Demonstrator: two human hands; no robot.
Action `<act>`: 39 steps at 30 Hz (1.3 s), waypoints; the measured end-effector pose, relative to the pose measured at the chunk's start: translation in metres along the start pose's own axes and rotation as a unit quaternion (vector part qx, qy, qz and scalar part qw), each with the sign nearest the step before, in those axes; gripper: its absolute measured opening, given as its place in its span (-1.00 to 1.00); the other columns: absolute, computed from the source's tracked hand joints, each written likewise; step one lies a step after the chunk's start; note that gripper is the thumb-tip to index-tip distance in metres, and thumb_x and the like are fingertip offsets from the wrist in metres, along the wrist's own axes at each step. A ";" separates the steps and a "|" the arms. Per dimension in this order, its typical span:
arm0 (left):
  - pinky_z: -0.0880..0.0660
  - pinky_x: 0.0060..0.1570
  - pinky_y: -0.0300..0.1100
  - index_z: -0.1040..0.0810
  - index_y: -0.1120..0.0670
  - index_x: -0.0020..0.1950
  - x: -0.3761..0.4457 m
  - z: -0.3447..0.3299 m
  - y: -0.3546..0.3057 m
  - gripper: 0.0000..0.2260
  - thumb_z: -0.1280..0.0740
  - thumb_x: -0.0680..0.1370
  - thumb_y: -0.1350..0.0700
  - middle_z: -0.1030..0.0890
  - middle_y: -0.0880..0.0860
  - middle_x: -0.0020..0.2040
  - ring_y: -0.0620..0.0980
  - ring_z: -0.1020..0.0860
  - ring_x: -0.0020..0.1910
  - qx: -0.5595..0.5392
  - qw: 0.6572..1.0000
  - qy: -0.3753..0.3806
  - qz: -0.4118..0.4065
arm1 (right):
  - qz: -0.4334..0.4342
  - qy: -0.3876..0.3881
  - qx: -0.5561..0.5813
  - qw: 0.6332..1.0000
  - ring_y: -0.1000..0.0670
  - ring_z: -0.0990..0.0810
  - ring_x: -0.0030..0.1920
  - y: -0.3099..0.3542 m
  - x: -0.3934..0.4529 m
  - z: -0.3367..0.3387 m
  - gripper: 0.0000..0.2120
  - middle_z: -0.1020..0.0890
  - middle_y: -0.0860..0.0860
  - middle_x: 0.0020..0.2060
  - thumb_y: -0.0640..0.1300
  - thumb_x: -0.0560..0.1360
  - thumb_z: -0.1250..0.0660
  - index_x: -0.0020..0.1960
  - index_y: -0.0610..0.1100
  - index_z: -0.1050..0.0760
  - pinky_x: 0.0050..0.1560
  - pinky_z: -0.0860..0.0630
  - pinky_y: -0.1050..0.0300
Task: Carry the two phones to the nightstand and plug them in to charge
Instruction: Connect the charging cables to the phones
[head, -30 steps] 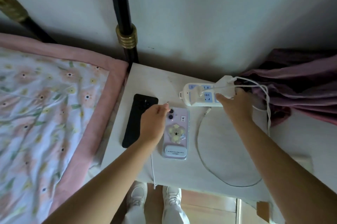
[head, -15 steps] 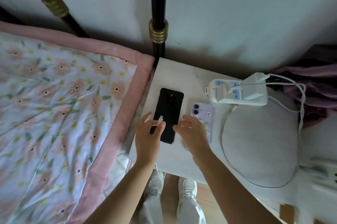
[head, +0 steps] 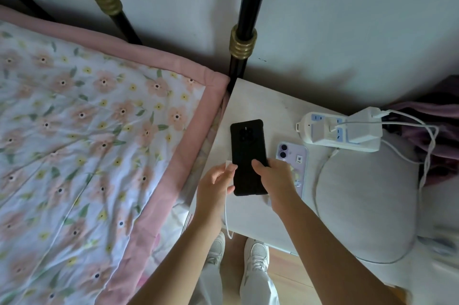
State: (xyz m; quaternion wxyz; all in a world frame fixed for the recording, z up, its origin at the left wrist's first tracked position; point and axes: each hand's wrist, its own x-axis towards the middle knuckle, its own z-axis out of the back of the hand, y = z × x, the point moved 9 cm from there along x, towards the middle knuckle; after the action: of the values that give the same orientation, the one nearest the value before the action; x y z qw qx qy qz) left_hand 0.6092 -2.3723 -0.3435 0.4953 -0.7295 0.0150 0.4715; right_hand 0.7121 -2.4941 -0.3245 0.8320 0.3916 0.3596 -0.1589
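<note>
**A:** Start closest to you. What do you see at your feet?

**B:** Your white sneakers [head: 255, 253] on the wooden floor, just below the front edge of the nightstand [head: 250, 101].

**A:** And your hands?

**B:** Your left hand [head: 214, 188] pinches the plug end of a white charging cable [head: 226, 217] between thumb and fingertips; the cable hangs down past your wrist and off the front edge. The plug sits just beside the left edge of the black phone [head: 248, 153], not in it. Your right hand [head: 275, 178] grasps the lower right part of that phone, thumb on its back, fingers wrapped round the right edge.

**A:** Where do the phones lie?

**B:** Both are on the nightstand, camera side up. The black one is on the left. The purple phone [head: 293, 155] lies just beside it on the right, its lower half hidden under your right hand and forearm.

**A:** Further back?

**B:** A white power strip [head: 323, 139] sits towards the back right with a white charger block [head: 362, 128] plugged in. Two white cables leave it; one loops round a pale grey round cushion [head: 367, 205]. Whether any cable reaches the purple phone, you cannot tell.

**A:** And to your left?

**B:** The bed with its floral quilt [head: 87, 143], pink-bordered, touching the nightstand, and the black-and-brass bed frame [head: 242, 41] against the wall
</note>
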 end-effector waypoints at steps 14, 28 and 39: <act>-0.29 -0.42 -0.37 -0.58 0.12 -0.20 -0.055 -0.032 -0.079 -0.79 -0.26 0.57 0.08 -0.39 -0.05 -0.44 -0.17 -0.30 -0.43 0.142 0.973 0.003 -0.180 | -0.122 0.085 0.413 0.899 -0.10 -0.67 -0.48 0.040 -0.019 0.000 -0.88 -0.63 -0.20 -0.22 -0.25 0.58 -0.21 0.10 -0.23 -0.36 -0.60 -0.48 0.26; -0.21 -0.44 -0.31 -0.38 0.28 -0.33 -0.053 -0.032 -0.082 -0.67 -0.27 0.55 0.10 -0.30 0.08 -0.47 -0.09 -0.23 -0.44 0.167 0.969 -0.026 -0.181 | -0.116 0.054 0.414 0.901 -0.12 -0.68 -0.45 0.033 -0.025 0.003 -0.76 -0.63 -0.21 -0.12 -0.20 0.58 -0.23 0.22 -0.24 -0.34 -0.56 -0.50 0.25; -0.26 -0.35 -0.29 -0.53 0.20 -0.34 -0.038 -0.030 -0.059 -0.69 -0.27 0.55 0.08 -0.37 -0.07 -0.55 -0.13 -0.31 -0.48 0.173 0.975 -0.015 -0.142 | 0.042 -0.018 0.246 0.968 -0.04 -0.63 -0.10 0.044 -0.017 0.023 -0.97 -0.58 -0.03 -0.10 -0.07 0.59 -0.21 0.01 -0.01 -0.38 -0.40 -0.60 0.20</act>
State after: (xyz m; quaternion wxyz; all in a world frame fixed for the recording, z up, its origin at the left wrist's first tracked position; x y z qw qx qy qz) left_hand 0.6372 -2.3812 -0.2732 0.6758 -0.6205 -0.0151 0.3975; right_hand 0.7351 -2.4832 -0.2782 0.7223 0.5961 0.2779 -0.2139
